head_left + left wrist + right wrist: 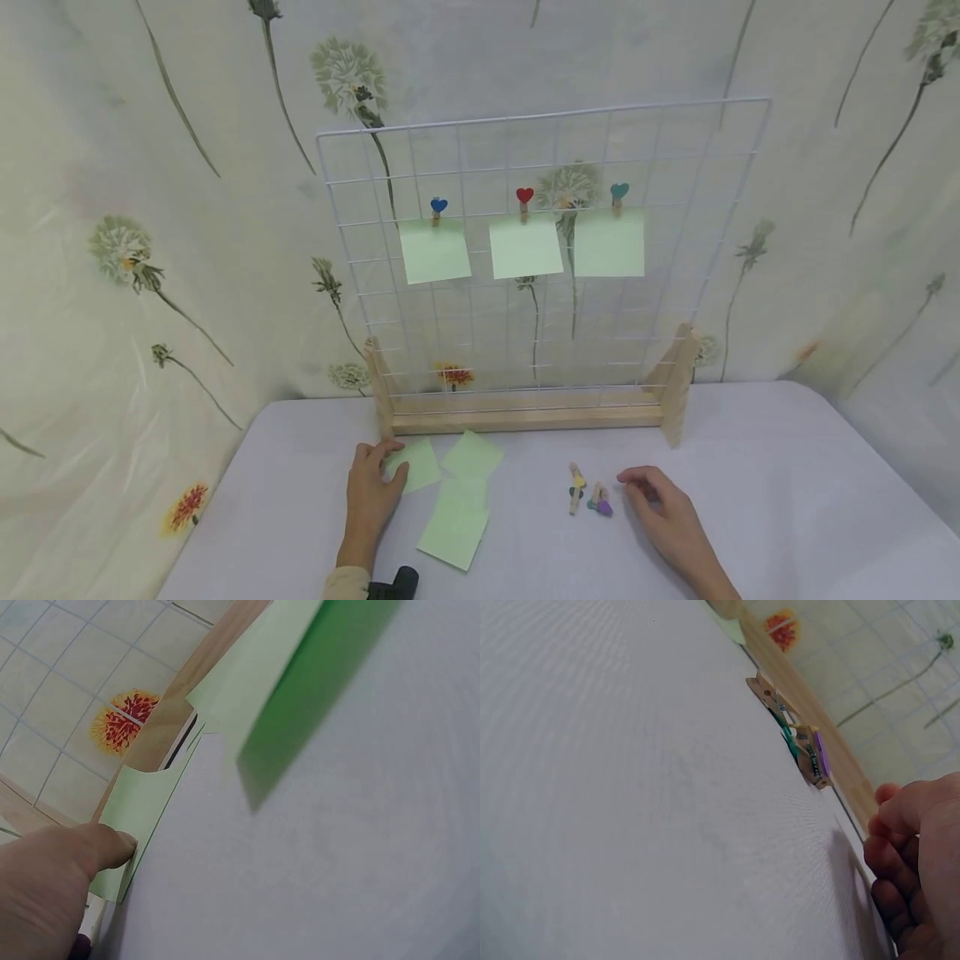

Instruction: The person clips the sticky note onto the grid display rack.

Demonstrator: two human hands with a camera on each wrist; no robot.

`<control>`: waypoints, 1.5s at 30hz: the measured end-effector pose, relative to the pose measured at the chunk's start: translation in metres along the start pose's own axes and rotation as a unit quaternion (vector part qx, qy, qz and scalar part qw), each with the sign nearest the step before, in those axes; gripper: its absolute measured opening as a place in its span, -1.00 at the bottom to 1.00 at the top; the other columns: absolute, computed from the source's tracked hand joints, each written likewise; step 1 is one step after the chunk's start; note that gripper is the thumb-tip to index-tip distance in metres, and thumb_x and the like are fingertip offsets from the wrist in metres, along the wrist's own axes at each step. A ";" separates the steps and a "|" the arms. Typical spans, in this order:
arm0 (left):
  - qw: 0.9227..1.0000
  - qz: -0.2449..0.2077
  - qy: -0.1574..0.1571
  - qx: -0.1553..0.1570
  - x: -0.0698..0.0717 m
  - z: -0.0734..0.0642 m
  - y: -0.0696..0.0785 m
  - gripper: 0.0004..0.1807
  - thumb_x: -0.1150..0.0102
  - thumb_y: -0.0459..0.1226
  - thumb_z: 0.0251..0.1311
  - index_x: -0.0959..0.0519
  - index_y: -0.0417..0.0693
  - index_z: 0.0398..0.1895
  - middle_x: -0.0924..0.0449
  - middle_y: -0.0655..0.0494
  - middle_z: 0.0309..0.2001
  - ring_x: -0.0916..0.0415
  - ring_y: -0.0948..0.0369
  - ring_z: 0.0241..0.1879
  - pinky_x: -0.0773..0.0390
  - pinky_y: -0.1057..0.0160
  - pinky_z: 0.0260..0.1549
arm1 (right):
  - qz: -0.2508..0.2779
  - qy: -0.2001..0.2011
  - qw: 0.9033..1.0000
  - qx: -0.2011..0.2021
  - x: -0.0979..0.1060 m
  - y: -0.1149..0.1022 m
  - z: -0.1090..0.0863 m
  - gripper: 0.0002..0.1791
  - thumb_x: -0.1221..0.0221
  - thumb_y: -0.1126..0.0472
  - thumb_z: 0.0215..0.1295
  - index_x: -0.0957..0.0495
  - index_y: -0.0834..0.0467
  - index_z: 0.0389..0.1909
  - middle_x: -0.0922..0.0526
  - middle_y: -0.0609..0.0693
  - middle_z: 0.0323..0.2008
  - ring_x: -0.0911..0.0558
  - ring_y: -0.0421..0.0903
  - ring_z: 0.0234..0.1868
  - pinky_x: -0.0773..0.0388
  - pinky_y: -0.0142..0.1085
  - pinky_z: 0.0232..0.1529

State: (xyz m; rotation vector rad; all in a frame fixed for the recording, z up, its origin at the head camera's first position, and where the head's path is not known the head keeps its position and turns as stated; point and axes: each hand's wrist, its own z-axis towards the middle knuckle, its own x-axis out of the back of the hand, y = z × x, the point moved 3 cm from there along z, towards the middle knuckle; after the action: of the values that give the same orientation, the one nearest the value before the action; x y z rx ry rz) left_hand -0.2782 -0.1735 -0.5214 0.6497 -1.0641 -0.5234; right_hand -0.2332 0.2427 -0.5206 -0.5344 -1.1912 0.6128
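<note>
My left hand (372, 492) pinches a pale green paper note (420, 467) at the left of the table, its thumb (112, 847) along the note's near edge. Two more green notes lie beside it: one farther back (474, 456), the other nearer (454, 525). Loosely curled, my right hand (663, 517) holds nothing and hovers just right of a few small wooden clothespins. One clothespin (575, 490) carries a yellow decoration; beside it is another with a purple heart (603, 507). In the right wrist view, the clothespins (810, 754) lie beyond the curled fingers.
A white wire grid (510, 333) stands in a wooden base (525, 419) at the table's back. Three green notes hang on it from clothespins with a blue heart (438, 206), a red heart (524, 196) and a teal heart (619, 192). A flowered curtain (187, 292) surrounds the table.
</note>
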 end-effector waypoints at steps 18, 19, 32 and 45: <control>0.999 -0.023 0.021 -0.026 -0.001 -0.002 -0.003 -0.70 -0.17 -0.48 0.11 -0.58 0.02 -0.12 -0.56 0.15 -0.29 -0.57 0.20 -0.22 -0.55 0.17 -0.17 | 0.010 -0.009 1.000 -0.002 0.002 -0.002 0.000 -0.81 -0.11 0.26 0.31 -0.53 -0.04 -0.12 -0.65 -0.19 -0.19 -0.54 -0.35 -0.22 -0.49 -0.46 -0.17; 0.999 -0.027 0.022 -0.025 -0.001 -0.002 -0.003 -0.68 -0.17 -0.48 0.11 -0.56 0.02 -0.09 -0.57 0.15 -0.28 -0.55 0.21 -0.22 -0.54 0.18 -0.18 | 0.010 -0.010 1.000 -0.002 0.002 -0.002 0.000 -0.81 -0.12 0.27 0.30 -0.53 -0.04 -0.12 -0.65 -0.19 -0.19 -0.54 -0.36 -0.22 -0.49 -0.46 -0.17; 0.992 -0.113 0.013 0.056 -0.001 0.001 -0.008 -0.70 -0.15 -0.37 0.16 -0.51 0.13 -0.07 -0.64 0.25 -0.16 -0.55 0.26 -0.13 -0.43 0.21 -0.14 | 0.022 -0.009 0.995 0.101 -0.004 -0.003 -0.002 -0.72 -0.28 0.18 0.16 -0.52 -0.03 -0.10 -0.56 -0.32 -0.33 -0.51 -0.39 -0.26 -0.43 -0.47 -0.14; 0.982 -0.163 0.033 0.088 0.006 0.002 -0.006 -0.89 -0.16 -0.38 0.15 -0.53 -0.01 -0.27 -0.67 0.21 -0.16 -0.52 0.28 -0.16 -0.40 0.38 -0.28 | -0.044 -0.036 0.995 0.081 -0.006 -0.010 -0.004 -0.52 -0.30 -0.14 0.08 -0.57 -0.02 0.00 -0.54 -0.30 -0.24 -0.46 -0.33 -0.23 -0.33 -0.27 -0.16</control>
State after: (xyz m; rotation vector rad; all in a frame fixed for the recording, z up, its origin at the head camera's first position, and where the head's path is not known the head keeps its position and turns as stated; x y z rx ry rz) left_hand -0.2781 -0.1819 -0.5215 1.0001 -0.9527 -0.6908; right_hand -0.2295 0.2309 -0.5185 -0.3228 -1.2143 0.6502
